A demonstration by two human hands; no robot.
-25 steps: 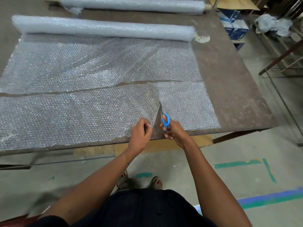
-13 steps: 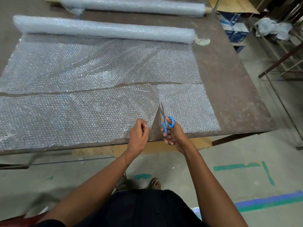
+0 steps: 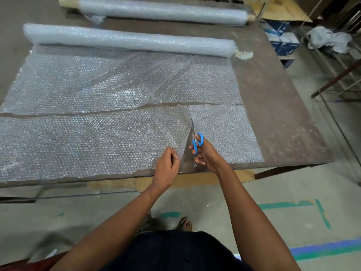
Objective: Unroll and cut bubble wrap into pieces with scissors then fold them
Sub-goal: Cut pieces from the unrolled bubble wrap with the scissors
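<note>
Head view: right hand (image 3: 207,155) grips blue scissors (image 3: 196,141) in the bubble wrap strip (image 3: 97,141), left hand (image 3: 168,167) pinching its cut edge.

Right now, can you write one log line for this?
step: cutting strip | right hand: scissors | left hand: pinching edge | fold: not yet

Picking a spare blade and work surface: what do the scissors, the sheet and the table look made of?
Scissors: bright blue glossy handles, likely plastic; thin grey blades, apparently metal. Sheet: clear plastic bubble wrap, shiny, dotted with small bubbles. Table: dull brown, scuffed and stained top; could be rusty metal or worn board.
</note>
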